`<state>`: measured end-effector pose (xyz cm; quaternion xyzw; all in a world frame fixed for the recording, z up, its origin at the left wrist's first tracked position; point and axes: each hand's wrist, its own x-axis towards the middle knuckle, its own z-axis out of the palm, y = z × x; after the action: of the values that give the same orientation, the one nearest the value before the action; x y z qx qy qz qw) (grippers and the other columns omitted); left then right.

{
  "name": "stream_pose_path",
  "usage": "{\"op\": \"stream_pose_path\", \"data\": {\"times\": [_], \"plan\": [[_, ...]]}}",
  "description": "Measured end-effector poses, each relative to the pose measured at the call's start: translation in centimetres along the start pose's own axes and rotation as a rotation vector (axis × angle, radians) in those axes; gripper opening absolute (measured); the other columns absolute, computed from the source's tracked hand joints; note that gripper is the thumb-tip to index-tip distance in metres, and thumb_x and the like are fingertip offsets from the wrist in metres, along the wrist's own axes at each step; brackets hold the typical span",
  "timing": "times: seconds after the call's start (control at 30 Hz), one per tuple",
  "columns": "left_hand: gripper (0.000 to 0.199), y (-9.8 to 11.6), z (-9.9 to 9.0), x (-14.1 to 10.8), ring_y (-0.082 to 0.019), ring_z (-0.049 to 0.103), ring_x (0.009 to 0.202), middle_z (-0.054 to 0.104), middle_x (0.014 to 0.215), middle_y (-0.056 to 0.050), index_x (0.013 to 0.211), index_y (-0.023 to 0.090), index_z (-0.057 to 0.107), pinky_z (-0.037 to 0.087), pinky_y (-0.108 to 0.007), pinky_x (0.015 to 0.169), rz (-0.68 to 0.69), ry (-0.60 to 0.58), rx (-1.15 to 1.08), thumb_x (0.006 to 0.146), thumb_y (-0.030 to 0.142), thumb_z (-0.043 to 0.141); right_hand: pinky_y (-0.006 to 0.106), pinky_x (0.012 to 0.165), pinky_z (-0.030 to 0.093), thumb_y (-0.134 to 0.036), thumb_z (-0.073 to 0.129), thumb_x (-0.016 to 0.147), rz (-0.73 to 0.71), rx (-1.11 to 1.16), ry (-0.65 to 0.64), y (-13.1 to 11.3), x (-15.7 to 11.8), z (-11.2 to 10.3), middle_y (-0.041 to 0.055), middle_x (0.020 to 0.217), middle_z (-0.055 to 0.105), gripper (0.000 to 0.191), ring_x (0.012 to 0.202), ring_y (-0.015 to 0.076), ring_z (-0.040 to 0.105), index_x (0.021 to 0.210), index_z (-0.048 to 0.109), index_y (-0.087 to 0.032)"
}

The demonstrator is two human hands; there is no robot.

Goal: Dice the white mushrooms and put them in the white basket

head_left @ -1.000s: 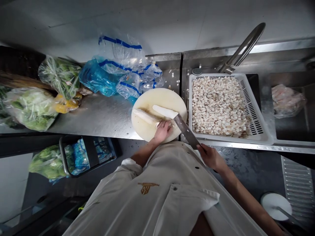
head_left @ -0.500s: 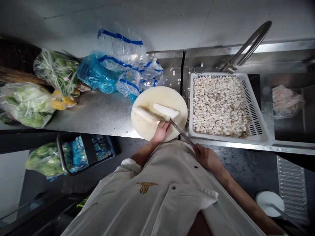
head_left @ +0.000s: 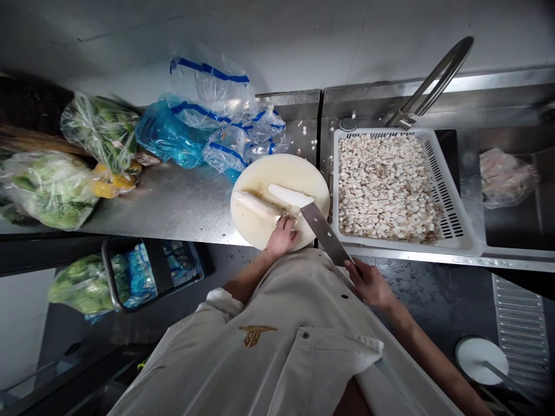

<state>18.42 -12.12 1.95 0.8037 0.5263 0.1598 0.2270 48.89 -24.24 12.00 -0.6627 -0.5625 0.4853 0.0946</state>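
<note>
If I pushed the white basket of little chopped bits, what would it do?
The basket probably wouldn't tip easily, since it looks wide and low. It might feel heavy, with so many chopped bits inside. Some look loose, so a jolt might spill them.

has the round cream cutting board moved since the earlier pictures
No. The round cream cutting board overlaps the thin dark seam between the steel counters just as it did before.
</note>
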Motion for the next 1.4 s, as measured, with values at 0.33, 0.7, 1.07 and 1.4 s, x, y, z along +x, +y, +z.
{"op": "stream_pose_path", "data": {"times": [0.33,0.7,1.07,1.4], "plan": [[0.023,2.6,2.6,5.2,-0.031,0.057,0.136,0.063,0.136,-0.015,0.124,0.021,0.069,0.050,-0.049,0.118,0.013,-0.066,-0.065,0.103,0.025,0.060,0.025,0.043,0.030,-0.082,0.050,0.095,0.103,0.611,-0.030,1.8,-0.1,-0.2,-0.0057,0.051,0.047,0.061,0.042,0.0107,0.039,0.079,0.055,-0.023],[0.043,12.0,0.5,12.0,-0.018,0.070,0.091,0.074,0.111,-0.008,0.109,0.020,0.074,0.059,-0.031,0.081,-0.494,-0.198,-1.371,0.100,0.059,0.058,0.022,0.033,0.027,-0.086,0.064,0.082,0.294,1.120,-0.212,5.0,-3.5,-2.3,-0.0117,0.049,0.032,0.065,0.035,0.0056,0.021,0.080,0.059,-0.021],[0.040,13.7,-1.4,18.6,-0.029,0.049,0.148,0.058,0.156,-0.004,0.144,0.032,0.065,0.040,-0.050,0.125,0.283,-0.329,-0.636,0.105,0.037,0.058,0.023,0.037,0.030,-0.067,0.063,0.095,0.159,1.220,0.411,7.1,-4.9,-6.4,-0.0091,0.054,0.029,0.046,0.039,0.0079,0.025,0.076,0.059,-0.024],[0.042,-2.4,-7.2,16.4,-0.029,0.070,0.106,0.075,0.115,-0.008,0.119,0.022,0.072,0.057,-0.036,0.091,-0.054,-0.497,0.209,0.077,0.022,0.077,0.026,0.040,0.034,-0.078,0.064,0.089,0.134,0.843,0.128,2.6,0.6,-3.2,-0.0078,0.055,0.041,0.055,0.040,0.0106,0.038,0.079,0.053,-0.025]]}}
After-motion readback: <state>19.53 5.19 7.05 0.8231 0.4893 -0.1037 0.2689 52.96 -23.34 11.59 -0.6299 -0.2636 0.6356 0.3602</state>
